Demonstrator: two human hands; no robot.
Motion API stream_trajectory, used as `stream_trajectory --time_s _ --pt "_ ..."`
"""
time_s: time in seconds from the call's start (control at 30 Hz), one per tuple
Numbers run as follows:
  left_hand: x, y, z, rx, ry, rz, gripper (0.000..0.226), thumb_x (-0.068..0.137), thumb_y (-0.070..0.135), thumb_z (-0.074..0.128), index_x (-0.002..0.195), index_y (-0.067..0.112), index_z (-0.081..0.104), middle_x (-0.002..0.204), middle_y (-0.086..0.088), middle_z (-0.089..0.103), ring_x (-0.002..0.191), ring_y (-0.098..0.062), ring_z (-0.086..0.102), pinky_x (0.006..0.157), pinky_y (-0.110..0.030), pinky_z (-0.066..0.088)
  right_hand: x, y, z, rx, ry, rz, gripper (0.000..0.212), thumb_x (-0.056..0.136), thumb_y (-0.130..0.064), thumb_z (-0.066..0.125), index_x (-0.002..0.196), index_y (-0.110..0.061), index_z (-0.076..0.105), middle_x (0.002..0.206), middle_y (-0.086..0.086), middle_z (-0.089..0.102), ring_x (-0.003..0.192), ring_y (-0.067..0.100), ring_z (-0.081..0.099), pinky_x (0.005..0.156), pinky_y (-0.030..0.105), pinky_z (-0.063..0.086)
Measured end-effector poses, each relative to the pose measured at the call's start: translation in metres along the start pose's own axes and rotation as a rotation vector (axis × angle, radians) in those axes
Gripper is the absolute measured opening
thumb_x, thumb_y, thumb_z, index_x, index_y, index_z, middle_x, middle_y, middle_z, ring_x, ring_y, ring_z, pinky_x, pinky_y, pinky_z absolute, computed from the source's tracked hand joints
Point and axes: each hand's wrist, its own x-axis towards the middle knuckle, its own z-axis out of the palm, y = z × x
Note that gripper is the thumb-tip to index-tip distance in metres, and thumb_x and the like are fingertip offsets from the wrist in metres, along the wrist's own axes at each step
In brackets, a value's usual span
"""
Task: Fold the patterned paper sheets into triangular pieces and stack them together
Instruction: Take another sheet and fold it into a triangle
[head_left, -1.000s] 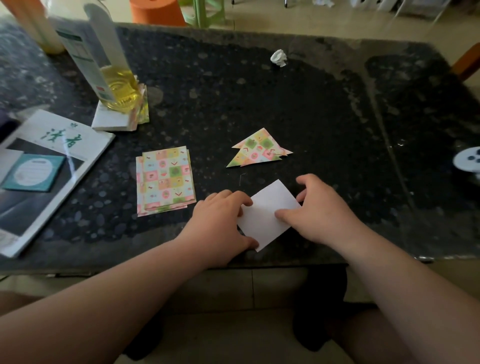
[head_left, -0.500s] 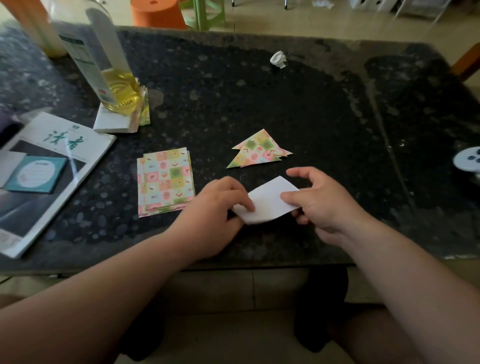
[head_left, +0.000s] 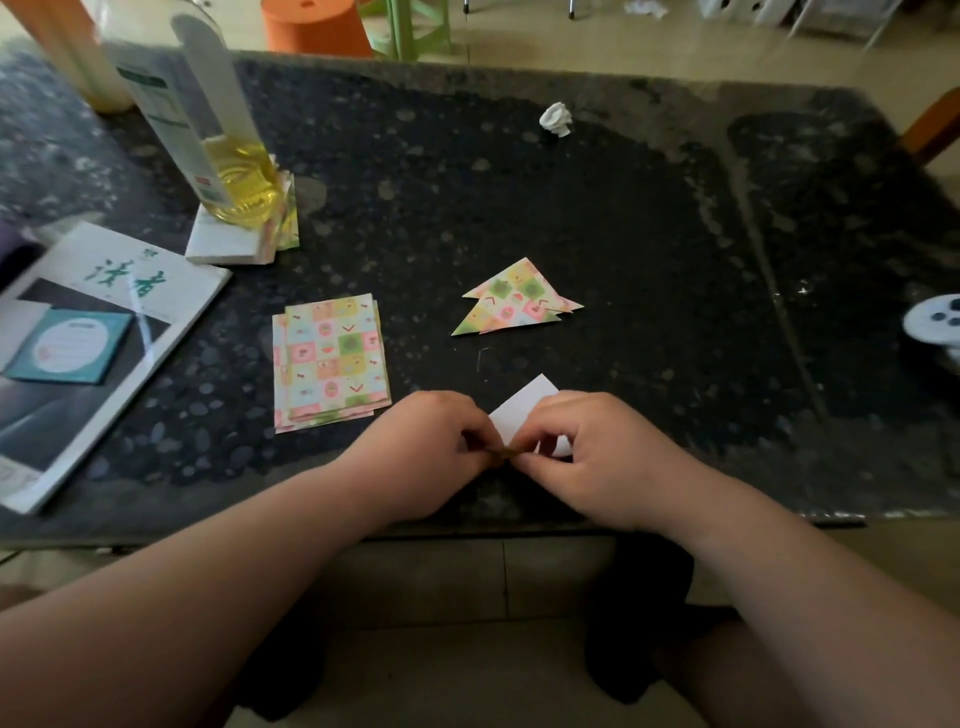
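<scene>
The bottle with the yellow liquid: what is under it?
The bottle stands on a white block, with edges of patterned sheets poking out beside it. How far they reach under the bottle is hidden.

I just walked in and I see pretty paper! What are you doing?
A person is folding paper. The left hand and right hand pinch one sheet, white side up, near the front edge of the table. Finished triangles lie stacked just beyond it, and a pile of flat patterned sheets waits to the left.
</scene>
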Motion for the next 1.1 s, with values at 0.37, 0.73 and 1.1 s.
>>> stream_trajectory --time_s 0.37,0.73,1.1 --pt "-0.002 -0.010 -0.012 0.095 -0.126 0.007 0.007 0.095 0.038 0.069 0.101 0.040 0.073 0.112 0.020 0.051 0.093 0.003 0.049 0.074 -0.006 0.035 0.005 0.007 -0.004 0.122 -0.105 0.229 0.018 0.086 -0.020 0.082 0.075 -0.031 0.072 0.089 -0.007 0.070 0.076 0.004 0.065 0.076 0.025 0.053" --pt "-0.014 0.008 -0.008 0.040 0.075 -0.105 0.039 0.098 0.044 0.061 0.136 0.036 0.056 0.124 0.017 0.056 0.108 -0.001 0.051 0.097 -0.021 0.044 0.013 0.002 0.002 0.263 0.179 0.481 0.031 0.084 -0.025 0.084 0.100 -0.029 0.059 0.076 -0.012 0.076 0.071 0.000 0.068 0.062 0.017 0.045" --pt "-0.064 0.043 0.048 0.488 -0.089 0.141 0.099 0.101 0.066 0.032 0.156 0.004 -0.022 0.162 -0.018 -0.035 0.148 -0.033 -0.037 0.120 -0.046 -0.022 0.017 -0.004 0.004 0.134 0.179 0.520 0.017 0.078 -0.025 0.087 0.078 -0.023 0.070 0.077 -0.009 0.069 0.074 0.007 0.064 0.059 0.023 0.045"
